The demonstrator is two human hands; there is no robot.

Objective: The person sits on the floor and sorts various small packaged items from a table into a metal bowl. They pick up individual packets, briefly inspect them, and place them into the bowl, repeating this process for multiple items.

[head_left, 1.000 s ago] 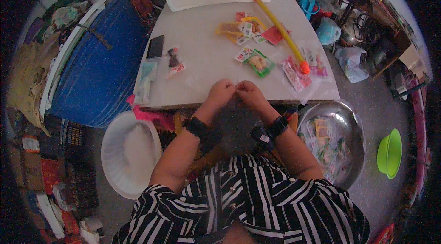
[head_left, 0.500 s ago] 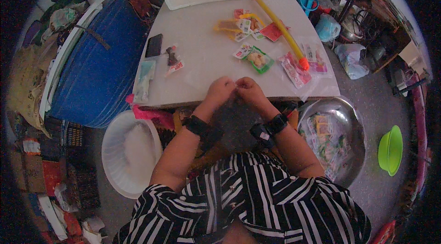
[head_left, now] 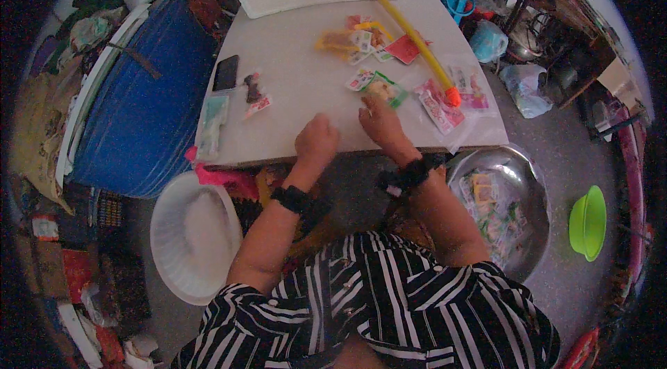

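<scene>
At the table (head_left: 278, 42) | left hand (head_left: 317, 140) fisted, palm hidden | right hand (head_left: 382, 124) overlapping green packet (head_left: 386, 87), grip unclear

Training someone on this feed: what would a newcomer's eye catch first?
Probably the long yellow tube with orange ends, slanting across the right side of the pale table, among scattered colourful packets. Next, the big blue tub left of the table and the bright green basin on the floor at far right.
</scene>
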